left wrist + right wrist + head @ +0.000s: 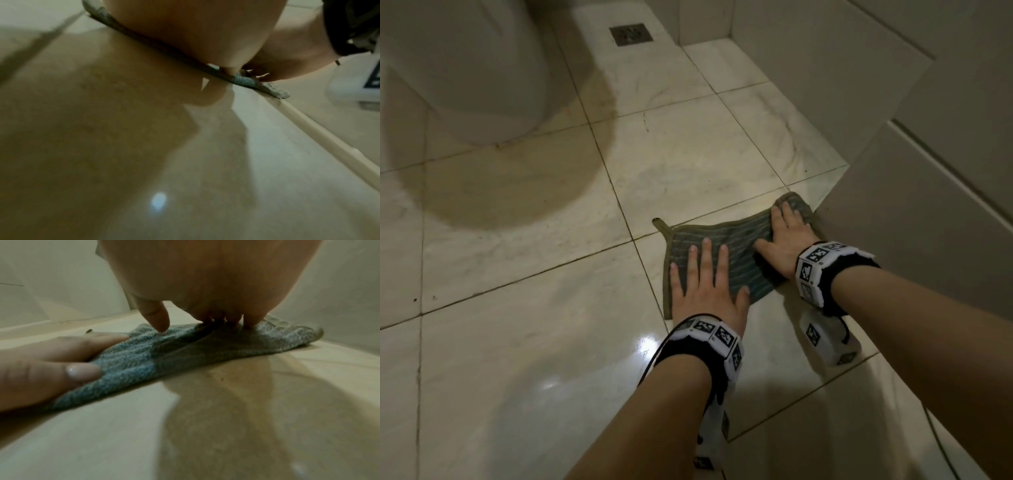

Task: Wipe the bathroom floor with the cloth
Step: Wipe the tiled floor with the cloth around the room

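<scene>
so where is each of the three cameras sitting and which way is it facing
head: on the person's head, looking forward and down at the floor; shows both forearms, left hand and right hand flat on the cloth.
left wrist: low over the tile, looking along the left palm at the cloth's edge.
right wrist: low, facing the cabinet; shows right fingers on the cloth, left hand beside.
shared: all three show the cloth; the wrist views each catch the other hand.
</scene>
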The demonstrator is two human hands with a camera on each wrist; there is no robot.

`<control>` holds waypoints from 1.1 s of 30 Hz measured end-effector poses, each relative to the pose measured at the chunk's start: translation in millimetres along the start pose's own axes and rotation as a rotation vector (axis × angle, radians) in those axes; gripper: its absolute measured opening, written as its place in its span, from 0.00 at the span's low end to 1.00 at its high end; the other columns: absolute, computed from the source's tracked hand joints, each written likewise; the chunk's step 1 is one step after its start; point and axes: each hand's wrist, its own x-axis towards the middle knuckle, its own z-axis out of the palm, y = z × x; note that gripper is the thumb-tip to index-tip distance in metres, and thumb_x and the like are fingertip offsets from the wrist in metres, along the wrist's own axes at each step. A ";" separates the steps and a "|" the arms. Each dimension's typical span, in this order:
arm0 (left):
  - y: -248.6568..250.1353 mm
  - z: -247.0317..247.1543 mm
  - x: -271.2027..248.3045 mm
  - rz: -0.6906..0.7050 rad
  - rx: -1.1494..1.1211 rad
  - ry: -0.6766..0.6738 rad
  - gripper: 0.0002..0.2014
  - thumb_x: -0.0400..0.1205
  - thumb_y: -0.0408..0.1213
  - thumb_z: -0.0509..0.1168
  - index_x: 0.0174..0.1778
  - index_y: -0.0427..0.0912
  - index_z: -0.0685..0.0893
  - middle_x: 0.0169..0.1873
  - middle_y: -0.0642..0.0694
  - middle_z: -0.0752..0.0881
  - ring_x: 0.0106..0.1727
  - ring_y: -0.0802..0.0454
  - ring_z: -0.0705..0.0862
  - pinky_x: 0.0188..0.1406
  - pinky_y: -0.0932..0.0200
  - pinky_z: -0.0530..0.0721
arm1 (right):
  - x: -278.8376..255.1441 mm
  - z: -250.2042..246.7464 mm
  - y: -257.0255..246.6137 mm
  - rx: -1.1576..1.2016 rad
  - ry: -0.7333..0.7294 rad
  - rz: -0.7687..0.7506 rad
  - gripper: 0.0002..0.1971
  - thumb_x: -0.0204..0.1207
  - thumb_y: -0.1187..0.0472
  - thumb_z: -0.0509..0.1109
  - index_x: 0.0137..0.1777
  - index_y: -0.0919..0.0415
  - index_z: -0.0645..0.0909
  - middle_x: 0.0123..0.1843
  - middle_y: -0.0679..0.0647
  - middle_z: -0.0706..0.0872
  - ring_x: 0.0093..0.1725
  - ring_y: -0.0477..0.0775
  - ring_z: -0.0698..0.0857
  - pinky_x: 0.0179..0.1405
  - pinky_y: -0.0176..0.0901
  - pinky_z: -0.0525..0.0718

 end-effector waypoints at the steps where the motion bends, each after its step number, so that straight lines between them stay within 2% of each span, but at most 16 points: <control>1: 1.2 -0.8 2.6 -0.008 0.004 0.002 0.37 0.86 0.62 0.41 0.84 0.53 0.30 0.83 0.49 0.27 0.84 0.47 0.28 0.81 0.37 0.30 | 4.4 -1.9 -0.8 0.005 0.010 -0.005 0.41 0.84 0.43 0.56 0.87 0.60 0.38 0.88 0.57 0.36 0.87 0.59 0.41 0.84 0.53 0.44; 8: 9.1 -5.4 36.6 -0.020 0.006 0.000 0.36 0.87 0.61 0.40 0.85 0.51 0.31 0.83 0.49 0.27 0.84 0.47 0.27 0.80 0.36 0.28 | 44.7 -9.2 -5.3 -0.019 0.107 -0.053 0.43 0.83 0.41 0.57 0.87 0.59 0.39 0.88 0.57 0.37 0.87 0.60 0.42 0.84 0.55 0.43; 17: -3.6 0.9 -3.4 0.022 0.044 -0.026 0.37 0.86 0.62 0.40 0.84 0.52 0.29 0.83 0.49 0.27 0.84 0.47 0.28 0.81 0.38 0.30 | -10.4 -2.8 7.6 -0.001 -0.045 -0.022 0.44 0.83 0.42 0.58 0.87 0.60 0.37 0.88 0.58 0.35 0.87 0.60 0.42 0.84 0.52 0.46; 23: 0.9 -2.2 12.3 0.036 0.024 -0.060 0.36 0.87 0.61 0.41 0.84 0.52 0.30 0.83 0.48 0.26 0.84 0.46 0.27 0.80 0.36 0.29 | 15.3 -6.5 2.0 0.010 0.025 -0.037 0.43 0.83 0.43 0.59 0.87 0.60 0.39 0.88 0.58 0.37 0.87 0.60 0.41 0.84 0.53 0.44; 28: 10.5 -7.4 37.0 0.019 -0.002 -0.062 0.36 0.87 0.60 0.42 0.85 0.52 0.31 0.84 0.49 0.28 0.84 0.47 0.27 0.80 0.36 0.28 | 54.0 -11.3 0.8 0.064 0.091 -0.051 0.40 0.84 0.42 0.55 0.87 0.56 0.40 0.88 0.56 0.37 0.87 0.59 0.40 0.83 0.55 0.41; 33: 0.8 -5.6 19.7 -0.008 -0.025 -0.093 0.38 0.86 0.62 0.43 0.85 0.53 0.31 0.83 0.50 0.26 0.83 0.48 0.26 0.79 0.39 0.25 | 22.3 21.5 7.6 0.002 0.111 -0.039 0.41 0.81 0.30 0.48 0.86 0.44 0.33 0.86 0.50 0.30 0.85 0.58 0.33 0.82 0.57 0.33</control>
